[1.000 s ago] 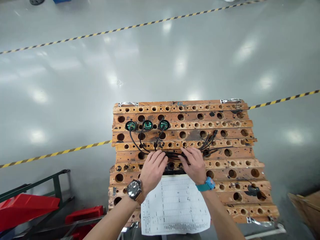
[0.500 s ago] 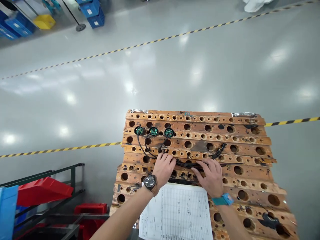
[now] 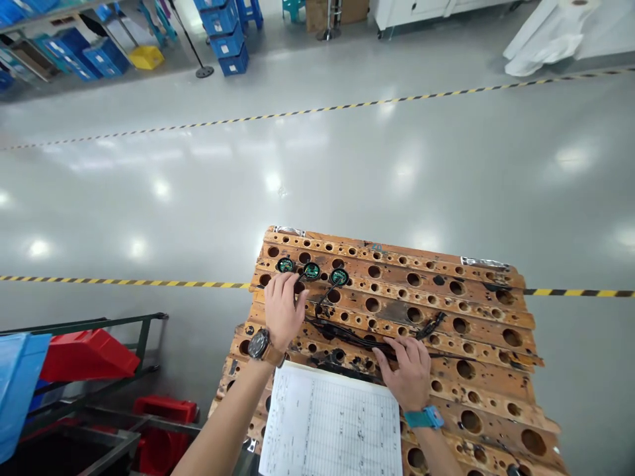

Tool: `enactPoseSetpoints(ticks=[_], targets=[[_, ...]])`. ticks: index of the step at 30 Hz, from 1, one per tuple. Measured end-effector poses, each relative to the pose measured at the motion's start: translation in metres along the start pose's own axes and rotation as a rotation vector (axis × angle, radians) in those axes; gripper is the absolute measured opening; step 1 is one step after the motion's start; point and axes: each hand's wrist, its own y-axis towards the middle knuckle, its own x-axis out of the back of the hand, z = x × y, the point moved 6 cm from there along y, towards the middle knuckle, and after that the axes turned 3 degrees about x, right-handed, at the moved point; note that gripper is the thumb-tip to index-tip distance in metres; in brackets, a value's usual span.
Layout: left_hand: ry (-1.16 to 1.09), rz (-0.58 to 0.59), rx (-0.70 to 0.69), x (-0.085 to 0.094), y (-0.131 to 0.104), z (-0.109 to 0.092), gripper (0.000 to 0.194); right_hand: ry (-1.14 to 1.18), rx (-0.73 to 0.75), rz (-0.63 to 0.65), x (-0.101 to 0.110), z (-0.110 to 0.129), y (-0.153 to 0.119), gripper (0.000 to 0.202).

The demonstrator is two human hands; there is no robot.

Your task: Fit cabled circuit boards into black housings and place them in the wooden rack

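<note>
Three round green circuit boards in black housings lie in a row near the far left of a brown slab full of holes: a left board (image 3: 285,265), a middle board (image 3: 311,271) and a right board (image 3: 339,277). Black leads run from them into a cable bundle (image 3: 342,332). My left hand (image 3: 284,311) is just below the left board, thumb apart from the fingers; its fingertips cover that board's lead, and contact is unclear. My right hand (image 3: 407,371) has its fingers and thumb closed over the bundle's right part. Black connectors (image 3: 430,325) lie beyond it.
A printed sheet (image 3: 332,423) lies on the near part of the holed slab (image 3: 496,370). At left stands a dark metal rack (image 3: 143,337) with a red bin (image 3: 89,354) and a blue bin (image 3: 20,390). Yellow-black tape (image 3: 124,282) marks the floor.
My left hand has left the cable bundle and moved left and away from me, towards the left board. My right hand stays at the bundle. The camera view has tilted up.
</note>
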Motion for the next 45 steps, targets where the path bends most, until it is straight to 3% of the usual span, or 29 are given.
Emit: enactPoseSetpoints(ticks=[4, 10, 16, 22, 38, 41, 45], targets=[[0.064, 0.076, -0.021, -0.02, 0.029, -0.007, 0.043, -0.015, 0.044, -0.014, -0.001, 0.001, -0.003, 0.025], [0.11, 0.221, -0.071, -0.043, 0.042, -0.007, 0.034, 0.003, 0.075, -0.034, 0.001, 0.003, -0.004, 0.022], [0.102, 0.175, -0.09, -0.034, 0.038, -0.002, 0.038, 0.039, 0.042, -0.048, 0.002, 0.0, -0.006, 0.02], [0.132, 0.133, -0.133, -0.028, 0.031, 0.001, 0.011, 0.057, -0.002, -0.056, 0.002, 0.0, -0.006, 0.02], [0.186, 0.2, -0.194, -0.032, 0.035, 0.0, 0.016, 0.094, -0.01, -0.056, 0.0, -0.001, -0.009, 0.022], [0.147, 0.118, -0.171, -0.028, 0.024, -0.008, 0.021, 0.088, 0.001, -0.045, -0.001, -0.002, -0.012, 0.027], [0.007, 0.05, -0.218, -0.023, -0.009, -0.031, 0.023, 0.065, 0.013, -0.035, -0.001, -0.003, -0.01, 0.025]])
